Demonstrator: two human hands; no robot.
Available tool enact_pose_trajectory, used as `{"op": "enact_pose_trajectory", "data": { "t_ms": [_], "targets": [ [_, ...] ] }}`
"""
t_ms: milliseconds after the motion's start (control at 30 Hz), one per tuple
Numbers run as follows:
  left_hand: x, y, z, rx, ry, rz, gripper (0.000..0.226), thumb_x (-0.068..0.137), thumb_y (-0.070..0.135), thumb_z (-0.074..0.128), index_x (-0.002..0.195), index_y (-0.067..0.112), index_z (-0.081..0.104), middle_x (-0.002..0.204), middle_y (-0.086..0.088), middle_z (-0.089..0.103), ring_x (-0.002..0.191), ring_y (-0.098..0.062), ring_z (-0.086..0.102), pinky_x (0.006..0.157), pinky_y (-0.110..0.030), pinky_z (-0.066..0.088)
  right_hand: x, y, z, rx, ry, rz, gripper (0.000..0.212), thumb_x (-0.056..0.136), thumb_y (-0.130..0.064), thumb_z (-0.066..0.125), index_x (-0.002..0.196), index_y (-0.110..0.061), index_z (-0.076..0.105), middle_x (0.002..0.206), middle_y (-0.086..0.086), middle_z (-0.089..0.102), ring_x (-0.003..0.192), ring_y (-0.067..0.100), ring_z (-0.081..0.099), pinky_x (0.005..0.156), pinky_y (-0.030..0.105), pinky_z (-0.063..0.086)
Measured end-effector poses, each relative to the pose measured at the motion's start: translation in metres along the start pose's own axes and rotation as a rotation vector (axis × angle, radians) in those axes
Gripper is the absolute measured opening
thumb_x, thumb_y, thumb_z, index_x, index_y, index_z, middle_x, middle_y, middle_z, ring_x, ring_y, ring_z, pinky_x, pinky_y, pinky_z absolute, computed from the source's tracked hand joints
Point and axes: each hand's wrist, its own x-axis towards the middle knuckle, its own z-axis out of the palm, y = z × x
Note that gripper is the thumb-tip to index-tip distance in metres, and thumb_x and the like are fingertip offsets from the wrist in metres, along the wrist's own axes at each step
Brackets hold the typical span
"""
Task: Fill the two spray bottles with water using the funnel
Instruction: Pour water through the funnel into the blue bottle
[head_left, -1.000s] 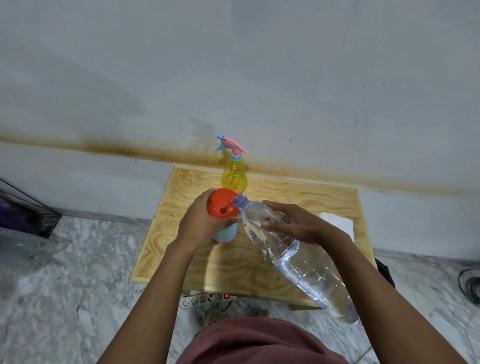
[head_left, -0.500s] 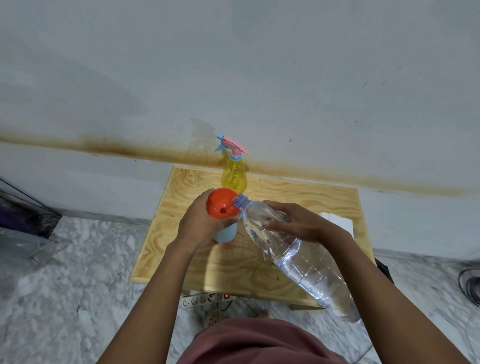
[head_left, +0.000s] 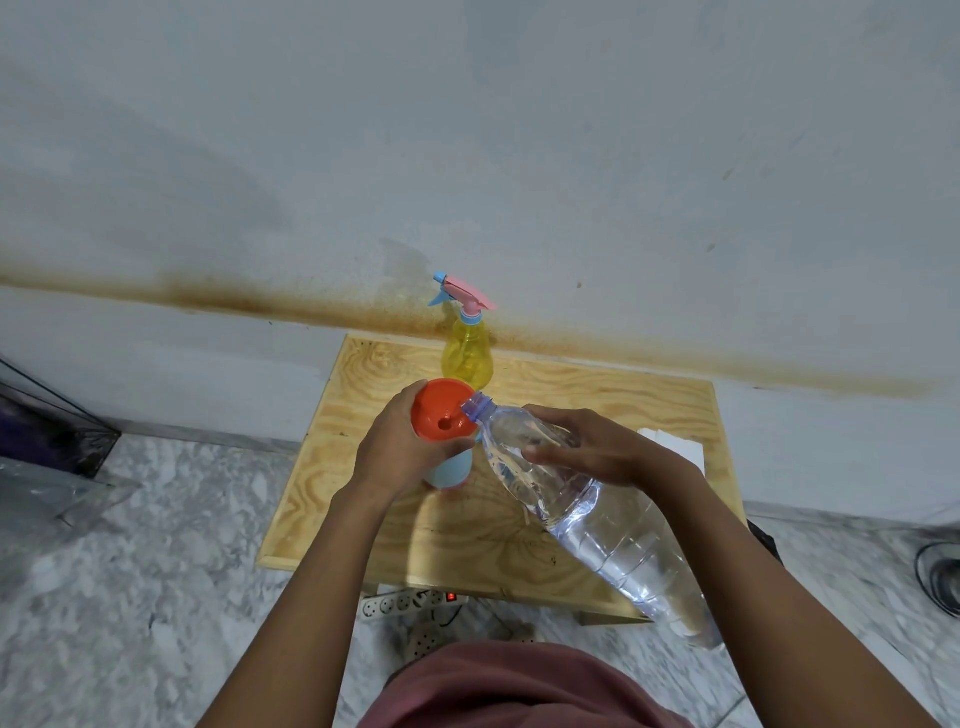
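On the wooden surface (head_left: 571, 395) set against the wall, a light blue spray bottle (head_left: 450, 472) stands upright near the middle, with an orange funnel (head_left: 435, 411) seated in its top. The bottle has no trigger head fitted.

The left hand (head_left: 396, 448) wraps the underside of the funnel where it meets the blue bottle. Its grip is clamped there, fingers curled round the far side and thumb across the near side.

The right hand (head_left: 597, 448) holds a large clear water bottle (head_left: 602, 519) by its shoulder. This grip is clamped on the bottle, with fingers over the top and thumb on the near side. The water bottle is tilted, with its base raised toward the person and off the right edge of the surface. Its open neck lies at the right rim of the funnel. Water fills much of the lower body. Whether water is running into the funnel cannot be told.

Behind the funnel, close to the wall, a yellow spray bottle (head_left: 466, 354) stands upright with a pink and blue trigger head (head_left: 463, 294) fitted.

A white flat object (head_left: 675, 448) lies on the surface beyond the right wrist. A power strip (head_left: 410, 603) lies on the marble floor (head_left: 156, 571) under the near edge.
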Motion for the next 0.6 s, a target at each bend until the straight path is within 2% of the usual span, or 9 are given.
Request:
{"op": "enact_pose_trajectory", "data": {
  "t_ms": [200,300,433,600],
  "targets": [
    [-0.0020,0.0024,-0.0003,-0.005,0.003,0.000,0.092,0.062,0.046,0.090,0.141,0.030,0.044,0.121,0.017,0.048,0.107,-0.009,0.051,0.088,-0.032,0.050,-0.0001,-0.0012,-0.0010,0.004,-0.008,0.007,0.081,0.075,-0.079,0.056,0.144,-0.039,0.046,0.134,-0.016,0.062,0.112,0.002,0.061,0.100,0.033,0.047],
    [-0.0023,0.0028,-0.0009,-0.004,0.002,-0.001,0.092,0.062,0.048,0.090,0.140,0.030,0.044,0.120,0.018,0.049,0.108,-0.010,0.052,0.089,-0.033,0.051,0.0015,-0.0010,-0.0014,-0.017,-0.009,0.020,0.091,0.070,-0.086,0.054,0.146,-0.037,0.043,0.141,-0.010,0.058,0.121,0.011,0.058,0.106,0.042,0.045],
    [-0.0022,0.0031,-0.0008,-0.002,0.002,0.001,0.091,0.062,0.048,0.089,0.140,0.030,0.044,0.119,0.018,0.048,0.107,-0.009,0.051,0.085,-0.030,0.048,0.0050,0.0004,-0.0009,-0.034,-0.021,0.025,0.090,0.071,-0.087,0.053,0.146,-0.038,0.042,0.142,-0.007,0.057,0.122,0.016,0.059,0.105,0.047,0.046],
    [-0.0022,0.0027,-0.0006,0.006,-0.001,-0.005,0.091,0.062,0.048,0.089,0.140,0.031,0.044,0.119,0.018,0.049,0.108,-0.011,0.053,0.090,-0.035,0.052,0.0074,0.0019,-0.0005,-0.022,-0.023,0.020,0.088,0.072,-0.086,0.055,0.146,-0.039,0.042,0.141,-0.006,0.058,0.115,0.011,0.058,0.104,0.047,0.047]
  ]
}}
